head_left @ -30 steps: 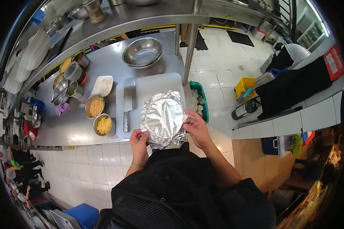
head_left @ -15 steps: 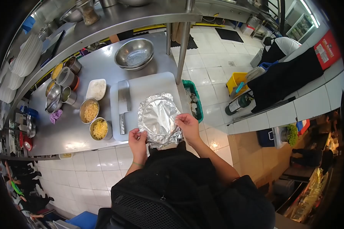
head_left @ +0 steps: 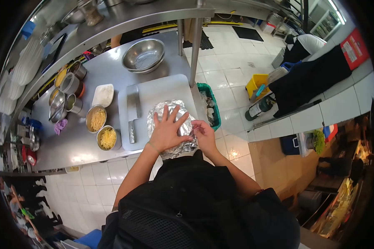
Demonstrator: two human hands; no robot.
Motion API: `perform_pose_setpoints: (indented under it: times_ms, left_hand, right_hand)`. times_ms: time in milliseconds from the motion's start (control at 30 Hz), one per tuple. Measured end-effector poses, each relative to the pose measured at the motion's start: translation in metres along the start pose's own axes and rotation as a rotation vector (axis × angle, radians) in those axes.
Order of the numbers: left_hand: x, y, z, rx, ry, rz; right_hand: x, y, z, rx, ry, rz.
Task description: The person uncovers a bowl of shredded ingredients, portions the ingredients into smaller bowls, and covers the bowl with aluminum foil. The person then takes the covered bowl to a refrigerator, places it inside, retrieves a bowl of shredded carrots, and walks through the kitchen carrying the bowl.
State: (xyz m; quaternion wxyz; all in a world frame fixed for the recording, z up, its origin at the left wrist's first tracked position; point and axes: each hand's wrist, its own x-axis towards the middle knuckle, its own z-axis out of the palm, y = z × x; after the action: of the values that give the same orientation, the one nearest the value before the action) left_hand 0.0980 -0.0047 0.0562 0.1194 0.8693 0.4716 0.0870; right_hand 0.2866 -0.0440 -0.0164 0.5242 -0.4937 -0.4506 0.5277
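Note:
A round thing covered in crinkled aluminum foil (head_left: 183, 131) lies at the front of a white cutting board (head_left: 166, 88); what is under the foil is hidden. My left hand (head_left: 168, 132) rests flat on top of it with fingers spread. At its right edge, my right hand (head_left: 204, 135) pinches the foil rim between thumb and fingers. A cleaver (head_left: 133, 103) lies on the board to the left of the foil. Beside the board stand two metal containers of shredded cheese, one pale (head_left: 97, 119) and one yellow (head_left: 108, 139).
A white tray (head_left: 103, 95) and stacked metal bowls (head_left: 143, 55) stand farther back on the steel table. Several containers crowd the left, near a purple cloth (head_left: 60, 126). A shelf (head_left: 153, 18) overhangs the back, its post (head_left: 195, 58) right of the board. A green bin (head_left: 214, 106) stands below.
My left hand has moved from the foil's left front edge onto its top, fingers now spread flat. My right hand stays at the right edge, still pinching foil.

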Motion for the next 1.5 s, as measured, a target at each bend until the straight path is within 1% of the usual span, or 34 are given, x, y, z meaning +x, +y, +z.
perform_pose_setpoints:
  times_ms: [33,100,133,200,233,300,333,400,433,500,533,600,733,800,833,900,933,1000,1033,1100,1133,1200,1233,1300,1333,1400,1433,1500]
  left_hand:
    - [-0.001,0.002,0.001,0.021,0.019,-0.020]
    - [-0.004,0.006,0.004,0.058,0.028,-0.051]
    - [-0.005,0.007,0.003,0.060,0.023,-0.045]
    - [-0.004,0.009,0.000,0.073,-0.001,-0.079]
    - [-0.003,0.009,0.000,0.078,-0.002,-0.071]
    - [-0.004,0.010,0.001,0.075,0.006,-0.081]
    - [-0.005,0.011,0.001,0.075,0.005,-0.081]
    - [-0.006,0.010,0.002,0.078,0.032,-0.076]
    - [-0.007,0.008,0.003,0.077,0.031,-0.080]
    - [-0.011,0.007,0.005,0.083,0.046,-0.074]
    - [-0.012,0.008,0.004,0.080,0.046,-0.081]
    - [-0.012,0.010,0.001,0.054,0.012,-0.103]
    - [-0.014,0.007,0.003,0.050,0.033,-0.103]
    - [-0.014,0.006,0.006,0.052,0.068,-0.116]
    - [-0.013,0.006,0.006,0.052,0.070,-0.119]
    - [-0.013,0.008,0.008,0.116,0.014,-0.080]
    - [-0.013,0.008,0.008,0.115,0.014,-0.083]
    - [-0.012,0.007,0.008,0.132,-0.015,-0.074]
    - [-0.012,0.007,0.009,0.134,-0.016,-0.072]
    - [-0.012,0.007,0.010,0.136,0.013,-0.079]
    - [-0.012,0.008,0.009,0.136,0.008,-0.071]
    - [-0.010,0.009,0.008,0.120,-0.005,-0.092]
    - [-0.010,0.008,0.008,0.121,-0.005,-0.086]
    - [-0.011,0.007,0.011,0.115,0.014,-0.082]
    - [-0.011,0.007,0.011,0.113,0.017,-0.081]
    - [-0.010,0.008,0.008,0.099,-0.007,-0.092]
    - [-0.011,0.009,0.006,0.097,-0.004,-0.094]
    - [-0.011,0.010,0.002,0.082,-0.041,-0.104]
  right_hand:
    - [0.000,0.002,-0.001,0.007,0.018,0.000]
    - [0.000,0.003,0.001,-0.218,0.174,-0.199]
    - [0.000,-0.001,0.002,-0.215,0.181,-0.197]
    - [0.004,-0.017,0.002,-0.308,0.259,-0.369]
    - [0.007,-0.027,0.003,-0.305,0.267,-0.371]
    - [0.007,-0.039,0.004,-0.423,0.182,-0.485]
    - [0.007,-0.039,0.006,-0.423,0.182,-0.484]
    - [0.008,-0.039,0.012,-0.433,0.060,-0.443]
    - [0.010,-0.037,0.013,-0.433,0.056,-0.442]
    - [0.010,-0.027,0.015,-0.490,-0.021,-0.421]
    - [0.011,-0.021,0.015,-0.491,-0.029,-0.418]
    - [0.012,-0.013,0.015,-0.377,0.022,-0.383]
    - [0.015,-0.007,0.014,-0.349,0.033,-0.395]
    - [0.015,-0.003,0.014,-0.289,0.089,-0.330]
    - [0.016,0.000,0.016,-0.289,0.086,-0.330]
    - [0.016,0.004,0.017,-0.182,0.132,-0.278]
    - [0.016,0.005,0.016,-0.183,0.129,-0.277]
    - [0.019,0.001,0.013,-0.188,0.119,-0.164]
    - [0.023,-0.002,0.011,-0.186,0.121,-0.163]
    - [0.033,-0.010,0.005,-0.267,0.053,0.117]
    - [0.036,-0.009,0.002,-0.264,0.062,0.120]
    - [0.042,-0.008,-0.003,0.023,0.020,0.307]
    - [0.043,-0.008,-0.005,0.023,0.025,0.304]
    - [0.044,-0.007,-0.007,0.318,-0.016,0.513]
    - [0.042,-0.003,-0.005,0.315,-0.015,0.512]
    - [0.041,-0.001,0.003,-0.009,0.060,0.252]
    - [0.042,-0.004,0.002,-0.012,0.058,0.251]
    - [0.045,-0.014,-0.002,-0.641,0.059,-0.235]
